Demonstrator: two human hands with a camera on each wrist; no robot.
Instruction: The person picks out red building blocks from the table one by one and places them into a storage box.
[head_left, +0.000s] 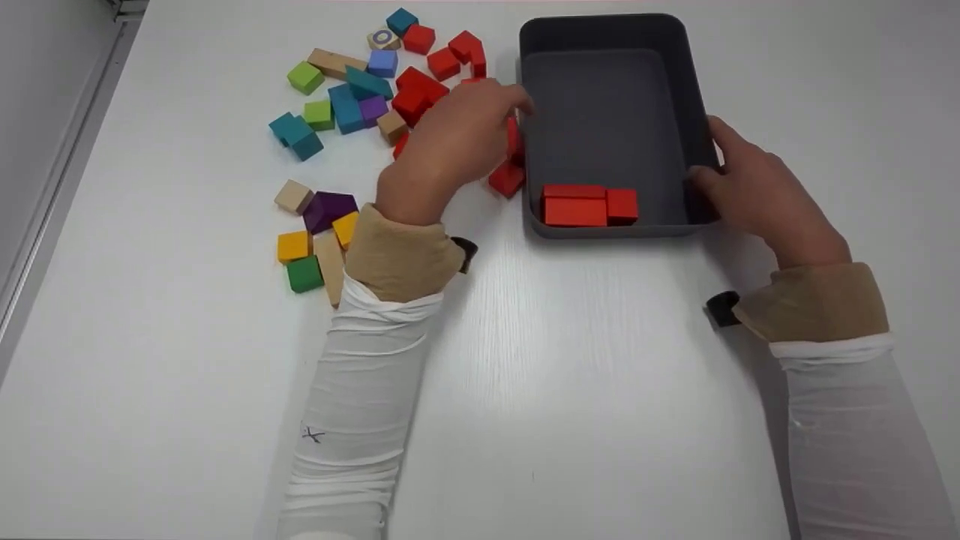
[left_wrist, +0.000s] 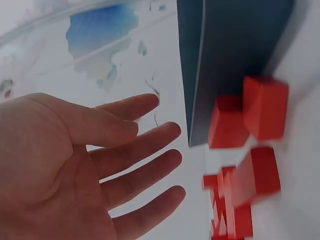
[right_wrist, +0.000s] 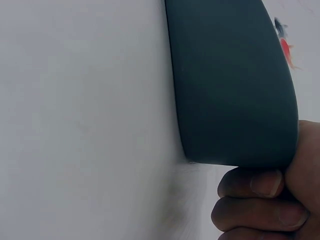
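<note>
A dark grey tray (head_left: 611,231) holds red blocks (head_left: 574,211) in its near left corner. My right hand (head_left: 769,187) grips the tray's right wall near the front, with the thumb over the rim; its curled fingers (right_wrist: 260,215) show at the tray's end in the right wrist view. Above loose red blocks (head_left: 507,178) along the tray's left side hovers my left hand (head_left: 461,135). In the left wrist view its fingers are spread and fairly straight, with nothing held. The hand hides part of the red pile in the head view.
Left of the red pile lie teal blocks (head_left: 346,109), green ones (head_left: 305,77) and plain wooden ones (head_left: 337,64). Nearer the left forearm are a purple block (head_left: 328,210), a yellow block (head_left: 294,246) and a dark green block (head_left: 304,274). All rest on a white table (head_left: 562,390).
</note>
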